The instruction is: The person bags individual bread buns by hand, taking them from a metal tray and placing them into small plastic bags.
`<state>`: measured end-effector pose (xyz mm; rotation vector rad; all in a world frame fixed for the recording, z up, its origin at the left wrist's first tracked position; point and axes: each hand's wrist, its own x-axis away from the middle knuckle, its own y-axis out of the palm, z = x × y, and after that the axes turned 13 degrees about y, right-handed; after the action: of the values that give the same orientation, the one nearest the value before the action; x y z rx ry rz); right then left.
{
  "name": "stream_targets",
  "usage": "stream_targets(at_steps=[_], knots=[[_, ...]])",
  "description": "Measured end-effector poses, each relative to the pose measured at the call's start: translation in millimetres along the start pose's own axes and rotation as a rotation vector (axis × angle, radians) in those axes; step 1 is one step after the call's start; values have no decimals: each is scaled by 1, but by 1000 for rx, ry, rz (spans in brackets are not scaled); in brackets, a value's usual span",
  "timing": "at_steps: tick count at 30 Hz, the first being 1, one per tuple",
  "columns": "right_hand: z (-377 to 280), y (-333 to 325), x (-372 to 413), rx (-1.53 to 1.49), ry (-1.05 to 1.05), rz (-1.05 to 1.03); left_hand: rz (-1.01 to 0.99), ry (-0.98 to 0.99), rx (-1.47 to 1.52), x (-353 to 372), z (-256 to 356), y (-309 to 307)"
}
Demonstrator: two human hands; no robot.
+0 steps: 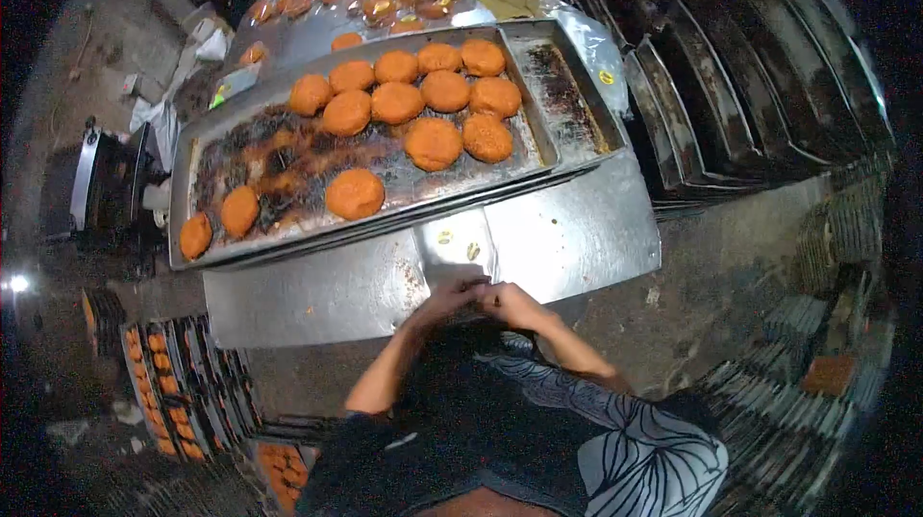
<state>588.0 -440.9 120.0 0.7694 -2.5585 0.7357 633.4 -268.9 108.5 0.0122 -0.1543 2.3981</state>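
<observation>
Two hands meet at the near edge of the metal bench (567, 243) in my feed. The left hand (454, 298) and right hand (507, 303) have fingers bent inward at the near end of a clear bag (458, 239) lying on that edge; whether they pinch it, I cannot tell. Behind, round orange buns (396, 103) crowd the far right of a tray (303, 150).

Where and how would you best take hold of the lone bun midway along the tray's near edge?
Probably by its rounded sides, thumb opposite fingers, coming from above on the wearer's side. The bun is round and domed, lies close to the near rim of the tray, and has no other bun touching it.
</observation>
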Motion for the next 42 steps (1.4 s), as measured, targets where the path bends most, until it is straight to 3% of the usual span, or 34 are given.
stream_targets(at_steps=[2,3,4,6,7,8,9,11,12,13,14,15,16,17,18,20,21,22,25,27,28,31,32,34,36,37,39,40,42], knots=[[-6,-4,6,-147,-85,196,-5,-140,142,-3,-31,1],[-16,-4,19,-152,110,315,22,-150,153,-3,-45,3],[-15,5,21,-142,107,293,-116,48,-253,-7,-51,5],[-7,25,22,15,240,684,-246,247,-657,-8,-37,12],[-9,37,13,-277,238,566,25,194,-354,-2,-6,11],[-40,25,16,-513,422,324,271,137,-50,1,12,7],[-39,22,-3,-716,131,255,331,589,-500,1,11,-2],[-59,4,-33,-1217,12,171,358,501,-454,14,24,-6],[-89,-11,-42,-1523,197,163,385,409,-413,21,30,-9],[-122,-16,-51,-1617,-169,127,545,449,-237,17,33,-23],[-148,-10,-62,-1675,-541,79,627,447,125,15,43,-43],[-158,5,-70,-1665,-543,-150,729,466,490,13,53,-63],[-164,21,-79,-1648,-536,-383,654,438,788,22,64,-88],[-162,38,-94,-1573,-122,-390,599,381,1084,32,76,-113],[-184,50,-98,-1528,-207,-298,487,334,1127,42,74,-140],[-199,16,-116,-199,-323,385,796,474,1098,55,57,-175],[-215,-1,-134,115,-483,553,938,460,1054,62,64,-192],[-205,-5,-168,736,-416,1140,1065,448,1003,67,72,-210],[-164,-4,-224,990,-169,1119,1127,485,1152,86,71,-248],[-181,-14,-196,-9,-207,490,1175,523,1168,94,77,-262],[-199,-6,-174,-314,-184,530,1155,513,1179,95,75,-261],[-246,15,-132,-291,-493,678,1221,750,1075,72,84,-231],[-259,19,-126,-237,-541,778,1012,782,909,64,86,-212],[-258,20,-130,-460,-467,912,914,778,797,49,102,-187],[-242,32,-112,-556,-467,845,795,559,945,44,105,-174],[-242,37,-100,-668,-449,847,671,590,1046,40,99,-160],[-244,29,-95,-838,-435,912,705,513,965,31,97,-126],[-240,25,-104,-753,-395,1016,734,453,869,27,95,-110],[-216,21,-119,-462,-376,962,743,453,870,21,83,-105]])
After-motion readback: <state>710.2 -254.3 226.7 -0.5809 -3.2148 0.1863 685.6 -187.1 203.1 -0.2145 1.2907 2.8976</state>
